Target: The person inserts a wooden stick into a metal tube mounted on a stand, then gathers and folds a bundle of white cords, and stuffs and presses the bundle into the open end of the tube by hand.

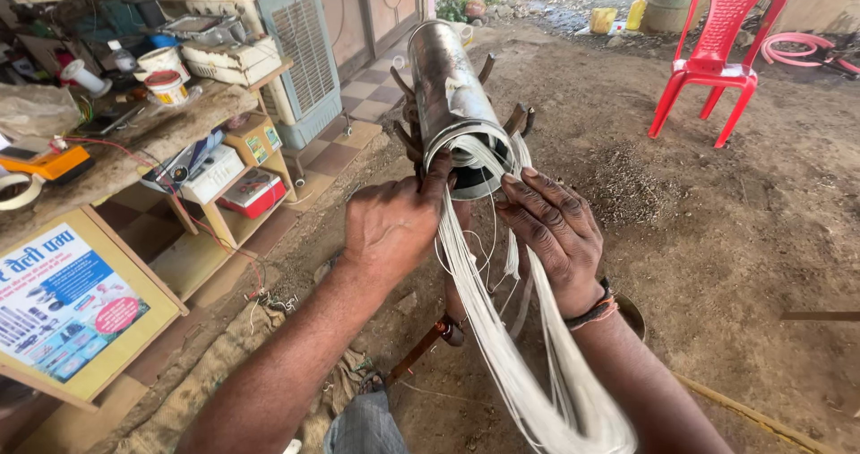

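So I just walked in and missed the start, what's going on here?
A person is working at the open end of a long metal cylinder held tilted on a stand. Thick bundles of white wire hang out of its mouth and trail toward the person. The left hand grips the rim and the wires there, while the right hand rests its fingers against the bundle beside the opening.

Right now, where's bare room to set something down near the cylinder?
Bare dirt floor lies between the shiny metal cylinder and the red plastic chair. It is crowded left: the cluttered wooden workbench and its shelves are full. Left hand and right hand fill the cylinder's mouth with white wire strands.
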A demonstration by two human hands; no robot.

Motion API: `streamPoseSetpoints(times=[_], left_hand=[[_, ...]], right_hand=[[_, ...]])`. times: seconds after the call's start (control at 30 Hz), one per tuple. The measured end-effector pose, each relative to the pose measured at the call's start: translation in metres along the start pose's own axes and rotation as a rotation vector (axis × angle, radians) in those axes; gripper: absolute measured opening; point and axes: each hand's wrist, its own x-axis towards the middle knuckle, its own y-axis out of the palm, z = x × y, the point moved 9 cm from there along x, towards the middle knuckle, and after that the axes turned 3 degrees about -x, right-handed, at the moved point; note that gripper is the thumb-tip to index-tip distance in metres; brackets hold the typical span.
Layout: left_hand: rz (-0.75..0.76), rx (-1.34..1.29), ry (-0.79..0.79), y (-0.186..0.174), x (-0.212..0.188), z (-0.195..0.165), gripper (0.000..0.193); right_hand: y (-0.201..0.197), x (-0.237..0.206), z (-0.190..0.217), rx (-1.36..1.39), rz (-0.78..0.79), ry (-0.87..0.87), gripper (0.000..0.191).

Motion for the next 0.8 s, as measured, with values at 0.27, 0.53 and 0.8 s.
streamPoseSetpoints(times=[0.27, 0.53, 0.8], left_hand=[[0.157, -0.041, -0.001, 0.003, 0.008, -0.002, 0.06], [0.278, 0.013, -0.005, 0.011, 0.009, -0.004, 0.064], [0.338, 0.064, 0.059, 0.01, 0.011, -0.01, 0.07]], right_hand=[[-0.002, 0.007, 0.001, 0.058, 0.056, 0.021, 0.029], [-0.001, 0.013, 0.012, -0.097, 0.105, -0.109, 0.029], [0.002, 0.011, 0.011, -0.137, 0.129, -0.142, 0.028]])
